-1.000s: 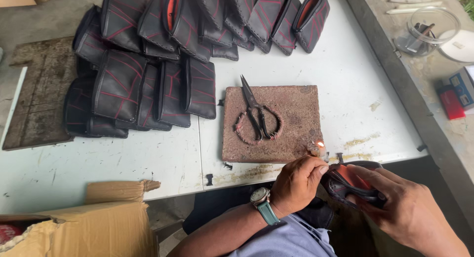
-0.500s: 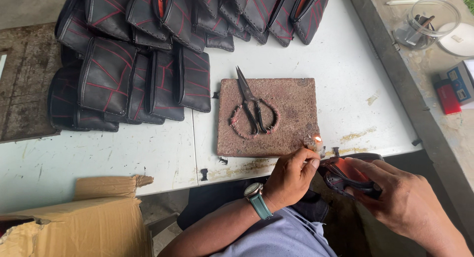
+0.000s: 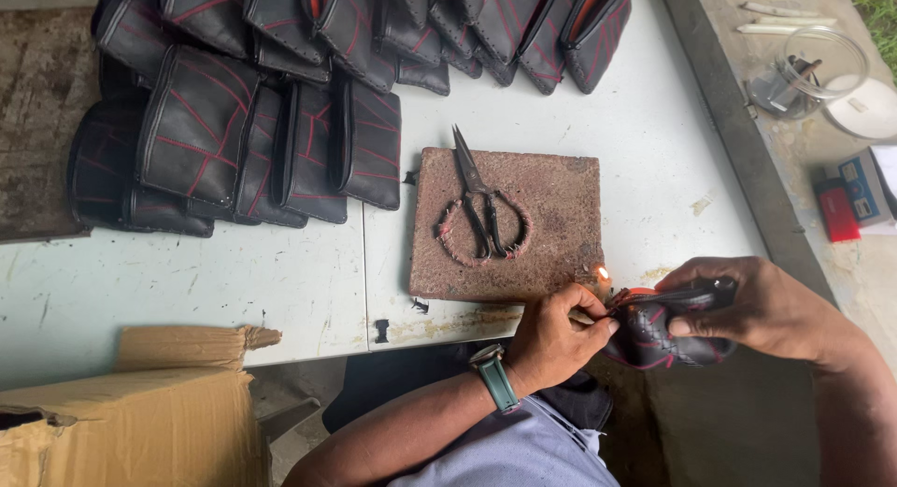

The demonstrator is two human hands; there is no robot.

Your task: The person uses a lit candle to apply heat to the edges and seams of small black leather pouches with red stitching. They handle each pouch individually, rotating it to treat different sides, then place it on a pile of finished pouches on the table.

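a: white table (image 3: 234,281) first, with a heap of finished-looking black pouches (image 3: 280,122) with red stitching.
b: then the brown slab (image 3: 551,216), scissors (image 3: 481,207) lying on it.
a: one pouch (image 3: 668,333) in work off the table's near edge, right hand (image 3: 766,309) clamped on it.
b: left hand (image 3: 556,337) pinches a lighter, small flame (image 3: 603,274) at its end. concrete ledge (image 3: 813,150) beside.

One scissors (image 3: 478,205), one slab (image 3: 561,235), one box (image 3: 131,412), many pouches (image 3: 201,122).

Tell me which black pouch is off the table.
The pouch gripped in the right hand, beside the left hand and small flame; every other pouch lies on the white table.
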